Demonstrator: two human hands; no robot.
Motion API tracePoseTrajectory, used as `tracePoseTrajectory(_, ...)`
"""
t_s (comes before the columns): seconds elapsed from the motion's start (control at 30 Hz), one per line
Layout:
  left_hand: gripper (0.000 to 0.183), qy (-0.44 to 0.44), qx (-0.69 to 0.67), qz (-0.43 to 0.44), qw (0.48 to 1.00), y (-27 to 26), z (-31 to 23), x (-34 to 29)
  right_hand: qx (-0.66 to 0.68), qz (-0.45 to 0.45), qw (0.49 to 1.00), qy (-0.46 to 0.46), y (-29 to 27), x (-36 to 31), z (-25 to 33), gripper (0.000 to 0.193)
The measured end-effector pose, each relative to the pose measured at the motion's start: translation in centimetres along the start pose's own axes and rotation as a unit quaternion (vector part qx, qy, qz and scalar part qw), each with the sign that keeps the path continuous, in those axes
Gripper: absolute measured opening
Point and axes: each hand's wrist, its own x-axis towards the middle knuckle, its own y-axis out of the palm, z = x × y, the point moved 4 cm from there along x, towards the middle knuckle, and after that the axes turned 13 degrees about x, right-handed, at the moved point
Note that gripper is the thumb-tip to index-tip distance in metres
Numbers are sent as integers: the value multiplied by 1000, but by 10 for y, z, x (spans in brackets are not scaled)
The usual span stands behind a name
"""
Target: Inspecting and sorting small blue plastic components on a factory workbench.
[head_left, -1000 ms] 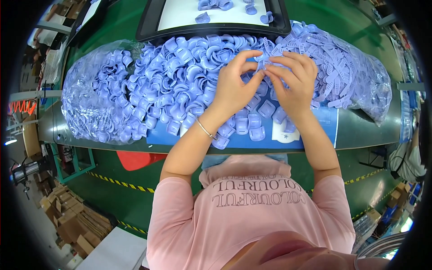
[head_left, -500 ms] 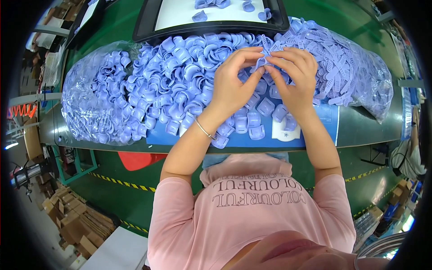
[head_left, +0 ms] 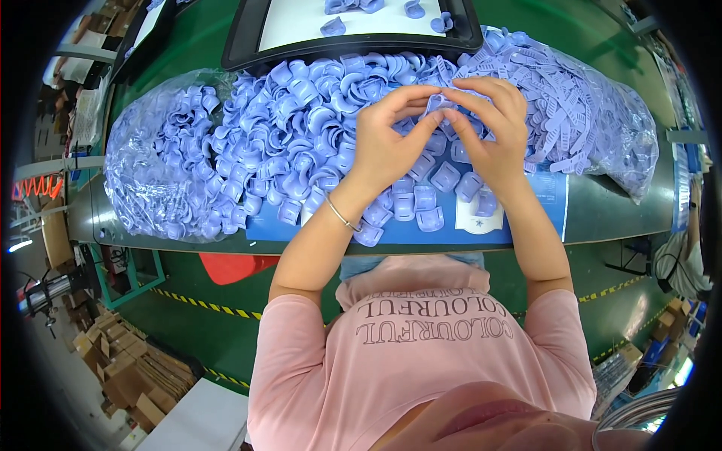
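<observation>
Over the pile, my left hand and my right hand meet fingertip to fingertip. Pinched between them is a small periwinkle plastic piece, mostly covered by the fingers, so its exact shape cannot be made out. Curved, cup-like plastic pieces of the same colour are heaped to the left of and beneath my hands. To the right of my right hand lie many flat slotted strips. A few curved pieces lie below my hands near the table's front edge.
A black-rimmed tray with a white base holds several finished-looking curved pieces beyond the pile. Clear plastic bags surround the heaps at both ends. A blue printed sheet covers part of the dark table. A red stool stands below the edge.
The fingers of both hands have shifted slightly around the small piece, and my right fingers curl further over it. The piles look the same.
</observation>
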Motion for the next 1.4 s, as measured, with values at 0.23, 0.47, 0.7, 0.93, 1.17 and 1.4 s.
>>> tracePoseTrajectory(0.23, 28, -88, -157, 20, 983, 2, -4, -2, 64, 2, 997, 47, 2, -4, -7, 18)
tracePoseTrajectory(0.47, 32, -9, -47, 73, 996, 1, -3, -1, 118, -41, 986, 108, 4, -12, -16, 11)
tracePoseTrajectory(0.7, 15, 84, 86, 64, 991, -2, -15, 0, 494, 52, 783, 376, 17, -19, -42, 16)
tracePoseTrajectory(0.93, 28, 171, 312, 59, 933, -1, -24, -1, 482, 49, 824, 295, 15, -14, -29, 12)
tracePoseTrajectory(1.17, 44, -34, -120, 66, 990, -5, -1, 5, 308, 40, 940, 144, 15, -13, -6, 6)
tracePoseTrajectory(1.4, 52, 47, 73, 88, 992, 2, -1, -1, 188, 4, 975, 118, 10, -8, -3, 7)
